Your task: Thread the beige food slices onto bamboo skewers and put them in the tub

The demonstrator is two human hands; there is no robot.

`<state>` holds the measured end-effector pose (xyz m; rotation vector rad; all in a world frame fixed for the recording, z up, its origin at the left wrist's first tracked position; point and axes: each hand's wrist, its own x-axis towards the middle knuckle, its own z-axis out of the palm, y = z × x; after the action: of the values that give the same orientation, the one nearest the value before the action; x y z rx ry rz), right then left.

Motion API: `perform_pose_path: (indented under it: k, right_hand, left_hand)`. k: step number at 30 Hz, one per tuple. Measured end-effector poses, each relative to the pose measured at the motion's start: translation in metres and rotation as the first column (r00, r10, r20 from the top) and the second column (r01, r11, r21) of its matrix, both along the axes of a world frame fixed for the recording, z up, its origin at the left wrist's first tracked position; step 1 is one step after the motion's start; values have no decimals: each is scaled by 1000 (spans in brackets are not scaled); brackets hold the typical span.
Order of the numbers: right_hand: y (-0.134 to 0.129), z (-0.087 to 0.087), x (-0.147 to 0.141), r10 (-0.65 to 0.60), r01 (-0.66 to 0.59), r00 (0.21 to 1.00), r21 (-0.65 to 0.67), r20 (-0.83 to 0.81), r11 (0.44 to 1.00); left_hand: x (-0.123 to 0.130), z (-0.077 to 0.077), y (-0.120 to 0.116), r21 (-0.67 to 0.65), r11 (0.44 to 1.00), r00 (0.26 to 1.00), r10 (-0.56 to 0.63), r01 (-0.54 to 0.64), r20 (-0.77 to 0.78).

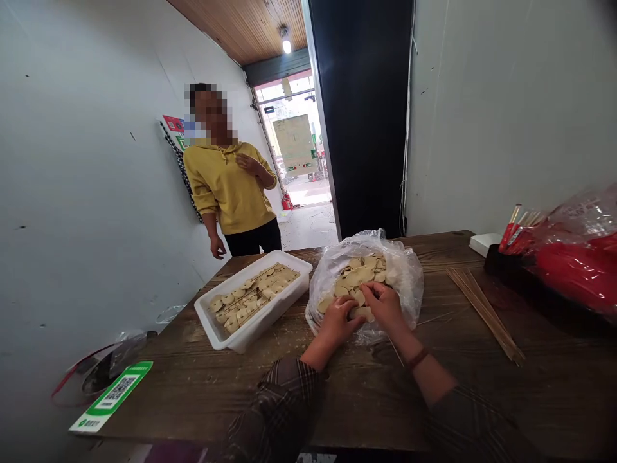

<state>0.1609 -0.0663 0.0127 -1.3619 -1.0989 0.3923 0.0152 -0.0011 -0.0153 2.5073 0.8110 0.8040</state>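
Head view showed slices (357, 276) bagged at twelve o'clock; the left hand (336, 321) curled half open, the right (388, 308) nearly pinched, both holds unclear. Tub (274, 315) sat at nine, sticks (484, 315) at three. Thin slices likely needed light fingertips.

Lighting: moderate indoors, dim over the dark brown wooden table (366, 399). Sources: one lit white ceiling bulb (286, 45); daylight through the bright glass doorway (299, 141), washed out in parts. Glare: small highlights on the clear crinkled plastic bag (409, 283). Quality: wide-angle stretching toward edges; lower corners dark; standing person's head pixelated.
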Motion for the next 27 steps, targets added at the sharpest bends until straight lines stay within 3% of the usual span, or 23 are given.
perform_pose_path:
  k: [6, 13, 24, 27]
  right_hand:
    - [-3, -1, -2, 11, -11, 1000, -37, -3, 999]
    - [-3, -3, -1, 27, -27, 1000, -30, -3, 999]
    - [1, -1, 1, -7, 8, 1000, -18, 18, 1000]
    - [2, -3, 1, -15, 16, 1000, -20, 12, 1000]
  left_hand:
    - [-6, -2, -3, -45, 997, 998, -55, 57, 33]
    - [-3, -7, 2, -104, 994, 992, -4, 17, 127]
    - [0, 9, 8, -91, 996, 999, -22, 24, 23]
    - [3, 11, 14, -139, 990, 1000, 18, -15, 18]
